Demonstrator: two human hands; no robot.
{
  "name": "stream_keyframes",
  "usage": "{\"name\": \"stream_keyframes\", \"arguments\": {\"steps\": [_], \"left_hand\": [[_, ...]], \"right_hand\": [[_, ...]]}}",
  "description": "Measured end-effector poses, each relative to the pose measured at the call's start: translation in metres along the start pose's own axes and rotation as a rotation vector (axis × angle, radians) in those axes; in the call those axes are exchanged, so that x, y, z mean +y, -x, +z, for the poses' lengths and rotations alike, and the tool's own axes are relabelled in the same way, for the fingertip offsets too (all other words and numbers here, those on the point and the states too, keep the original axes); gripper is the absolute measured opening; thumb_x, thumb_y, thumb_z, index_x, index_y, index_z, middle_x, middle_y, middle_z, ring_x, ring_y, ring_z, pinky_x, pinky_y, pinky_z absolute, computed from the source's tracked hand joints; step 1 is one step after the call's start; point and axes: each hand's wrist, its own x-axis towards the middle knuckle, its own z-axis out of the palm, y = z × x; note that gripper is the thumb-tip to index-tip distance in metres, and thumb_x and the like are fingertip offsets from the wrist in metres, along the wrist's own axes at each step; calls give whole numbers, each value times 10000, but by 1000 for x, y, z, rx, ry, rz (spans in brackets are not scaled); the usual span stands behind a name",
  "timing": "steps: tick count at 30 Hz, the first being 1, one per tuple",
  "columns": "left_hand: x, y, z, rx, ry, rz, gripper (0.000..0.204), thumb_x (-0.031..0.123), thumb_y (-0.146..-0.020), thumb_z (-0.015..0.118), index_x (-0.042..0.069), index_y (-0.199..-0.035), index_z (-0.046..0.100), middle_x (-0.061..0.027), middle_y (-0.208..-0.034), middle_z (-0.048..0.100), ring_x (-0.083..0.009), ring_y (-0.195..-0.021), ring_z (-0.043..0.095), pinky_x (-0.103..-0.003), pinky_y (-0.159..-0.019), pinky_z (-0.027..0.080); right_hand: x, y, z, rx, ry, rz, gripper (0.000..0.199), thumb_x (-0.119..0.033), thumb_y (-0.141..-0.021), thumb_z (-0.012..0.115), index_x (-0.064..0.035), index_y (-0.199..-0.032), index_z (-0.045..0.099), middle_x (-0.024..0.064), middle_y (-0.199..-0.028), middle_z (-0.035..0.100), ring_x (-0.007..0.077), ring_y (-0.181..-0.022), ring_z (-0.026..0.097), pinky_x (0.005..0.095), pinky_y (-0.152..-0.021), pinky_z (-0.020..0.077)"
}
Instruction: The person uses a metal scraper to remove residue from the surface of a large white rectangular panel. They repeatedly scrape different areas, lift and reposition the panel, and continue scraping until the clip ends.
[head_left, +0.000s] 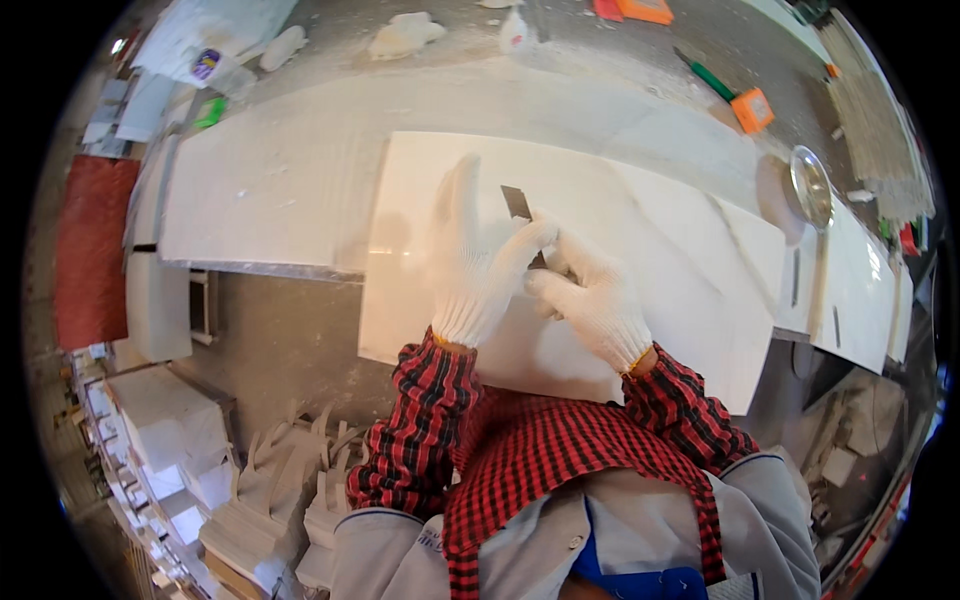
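Note:
A thin dark grey metal strip [516, 202], like a flat blade, is held above the white slab [680, 330]. My right hand [590, 295], in a white knit glove, has its fingers curled round the strip's lower part. My left hand [468, 245], gloved alike, stands with its fingers stretched out toward the far edge. Its thumb reaches across to the strip's middle and seems to touch it. The glove fingers hide part of the strip. The slab is glossy with faint grey-brown veining, and its near edge lies close to my checked apron.
A steel bowl [811, 188] stands at the right. Beyond the slab are a green-handled tool [708, 78], an orange block [752, 110], a white bottle [514, 32] and crumpled white cloth [405, 35]. Stone pieces [270, 485] are stacked at the lower left.

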Motion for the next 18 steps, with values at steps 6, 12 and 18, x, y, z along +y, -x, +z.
{"name": "stream_keyframes", "arguments": {"steps": [6, 12, 18], "left_hand": [[-12, -47, -92, 335, -178, 168, 899, 269, -805, 821, -29, -1515, 357, -229, -1521, 422, -335, -1413, 410, -404, -1134, 377], [-76, -65, -201, 610, -677, -89, 806, 390, -857, 764, 34, -1492, 419, -222, -1487, 468, -393, -1350, 471, -423, -1108, 392], [-81, -44, -152, 550, -586, -81, 553, 292, -879, 749, 40, -1347, 596, -161, -1257, 659, -329, -1128, 634, -387, -955, 497]], "right_hand": [[-47, -37, 46, -139, 117, -211, 561, -190, -915, 637, -65, -1450, 526, 68, -718, 661, 127, -650, 628, 279, -683, 513], [-37, -40, 42, -29, 10, -124, 595, -178, -930, 623, -65, -1495, 474, 59, -762, 653, 118, -648, 592, 267, -660, 507], [5, -23, -28, 164, 29, 4, 546, -138, -943, 618, -68, -1474, 512, 1, -745, 605, 77, -648, 552, 252, -616, 478]]}}
